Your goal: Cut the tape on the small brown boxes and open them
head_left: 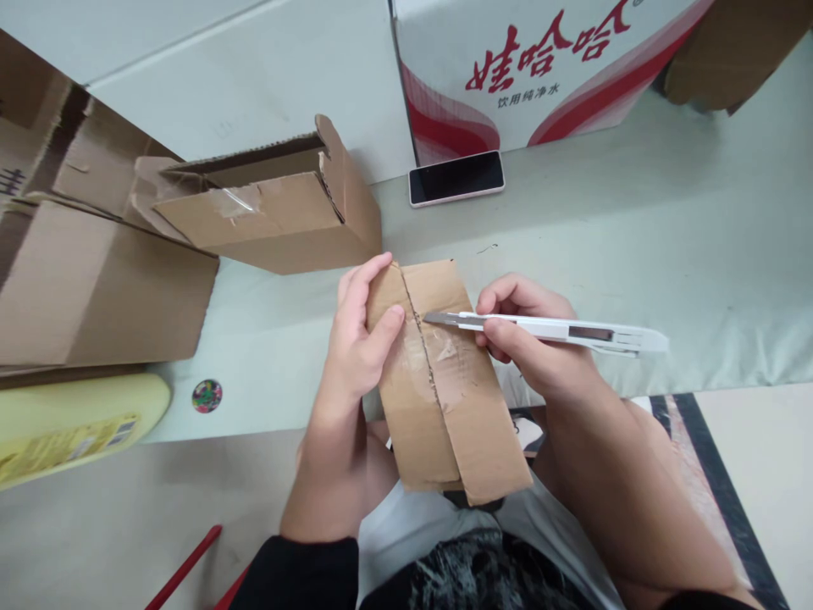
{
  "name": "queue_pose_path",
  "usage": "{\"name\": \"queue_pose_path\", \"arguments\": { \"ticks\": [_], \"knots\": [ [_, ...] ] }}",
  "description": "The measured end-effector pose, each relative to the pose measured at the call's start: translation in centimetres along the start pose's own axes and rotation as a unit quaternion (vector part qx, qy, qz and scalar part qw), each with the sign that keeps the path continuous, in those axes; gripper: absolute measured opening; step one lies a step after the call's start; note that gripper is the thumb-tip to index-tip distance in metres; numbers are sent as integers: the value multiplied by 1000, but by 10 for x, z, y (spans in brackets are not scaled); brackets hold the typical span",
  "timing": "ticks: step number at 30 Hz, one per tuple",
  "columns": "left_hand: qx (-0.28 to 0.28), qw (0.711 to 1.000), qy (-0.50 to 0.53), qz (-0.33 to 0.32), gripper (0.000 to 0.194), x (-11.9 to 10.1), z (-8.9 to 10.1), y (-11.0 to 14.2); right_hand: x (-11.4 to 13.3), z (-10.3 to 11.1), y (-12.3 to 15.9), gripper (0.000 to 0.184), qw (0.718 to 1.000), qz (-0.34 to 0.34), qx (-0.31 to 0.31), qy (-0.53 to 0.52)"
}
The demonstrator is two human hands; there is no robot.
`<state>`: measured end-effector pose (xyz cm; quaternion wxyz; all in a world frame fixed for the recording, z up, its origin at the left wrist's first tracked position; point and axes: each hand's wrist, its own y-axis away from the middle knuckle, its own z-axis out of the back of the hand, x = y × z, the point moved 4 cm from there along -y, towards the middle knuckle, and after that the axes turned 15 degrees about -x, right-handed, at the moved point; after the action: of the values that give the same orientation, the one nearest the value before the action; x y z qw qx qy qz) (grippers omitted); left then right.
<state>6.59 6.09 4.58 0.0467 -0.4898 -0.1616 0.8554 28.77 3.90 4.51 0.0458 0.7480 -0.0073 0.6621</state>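
A brown cardboard box (463, 398) is tilted over the table's near edge, its two top flaps meeting along a ragged middle seam with clear tape on both sides. My left hand (363, 335) grips its left side, thumb on the top flap and fingers around the far left edge. In my right hand (530, 335) is a white utility knife (572, 329), pinched between thumb and fingers. Its blade is out and points left, with the tip at the seam near my left thumb. Whether the tip touches the cardboard I cannot tell.
An open cardboard box (285, 220) stands at the back left, beside larger cartons (127, 288). A phone (456, 179) lies before a white-and-red carton (539, 93). A yellow bottle (76, 424) and a round sticker (207, 396) are at the left edge.
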Motion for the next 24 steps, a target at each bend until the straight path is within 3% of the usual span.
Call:
{"name": "queue_pose_path", "arguments": {
  "ticks": [24],
  "knots": [
    [-2,999,44,16,52,2,1,1,2,-3,-2,7,1000,-12,-9,-23]
  ]
}}
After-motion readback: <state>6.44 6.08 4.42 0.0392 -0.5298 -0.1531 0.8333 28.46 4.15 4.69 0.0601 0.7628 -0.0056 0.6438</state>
